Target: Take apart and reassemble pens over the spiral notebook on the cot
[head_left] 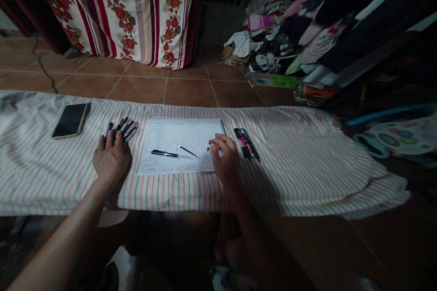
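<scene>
My left hand (112, 154) lies palm down with its fingers stretched over the near ends of a bunch of pens (129, 128) in several colours. Over the right side of a spiral-bound sheet of paper (191, 127), my right hand (225, 157) has thumb and fingers pinched together around a small dark pen part (208, 149), mostly hidden by the fingers. A black pen barrel (164, 153) with a clear end rests on the paper. Beside it is a thin ink refill (187, 149). Just right of the right hand, several pens (246, 144) lie side by side.
A phone (71, 120) lies at the left on the striped cloth (307, 159) covering the low table. Beyond are a tiled floor (184, 91), a floral curtain (143, 13) and a heap of clothes (290, 27). A patterned plastic seat (403, 136) stands at the right.
</scene>
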Demonstrator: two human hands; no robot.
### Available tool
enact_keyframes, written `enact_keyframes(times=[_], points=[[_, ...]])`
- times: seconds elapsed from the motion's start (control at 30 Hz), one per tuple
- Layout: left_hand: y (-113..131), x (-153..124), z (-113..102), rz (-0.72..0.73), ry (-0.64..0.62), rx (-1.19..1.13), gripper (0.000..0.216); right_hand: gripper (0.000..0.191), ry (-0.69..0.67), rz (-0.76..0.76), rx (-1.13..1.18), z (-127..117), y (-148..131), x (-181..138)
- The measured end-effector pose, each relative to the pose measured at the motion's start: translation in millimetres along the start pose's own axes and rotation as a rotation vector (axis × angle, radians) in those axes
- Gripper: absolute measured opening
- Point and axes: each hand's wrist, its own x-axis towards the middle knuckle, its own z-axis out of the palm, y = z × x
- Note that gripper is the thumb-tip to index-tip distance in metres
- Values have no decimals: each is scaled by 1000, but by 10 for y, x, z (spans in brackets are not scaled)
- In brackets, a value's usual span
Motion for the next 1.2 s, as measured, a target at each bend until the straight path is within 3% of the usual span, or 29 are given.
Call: enact_keyframes(times=[0.27,0.47,0.63,0.83,1.03,1.2], points=[[29,35,27,65,12,40,44,19,7,-24,31,-25,76,-14],[56,50,-5,94,-49,15,43,20,10,-15,54,-39,157,4],[91,67,24,141,27,37,37,22,-26,12,79,-69,128,8],[315,33,20,384,119,-134,27,18,-101,18,40,-23,6,-10],[685,-125,-53,687,-95,-314,21,12,-220,-69,-86,73,-112,-44],[804,-185,-19,753,-179,-310,21,10,-299,-105,-138,105,-201,-66]])
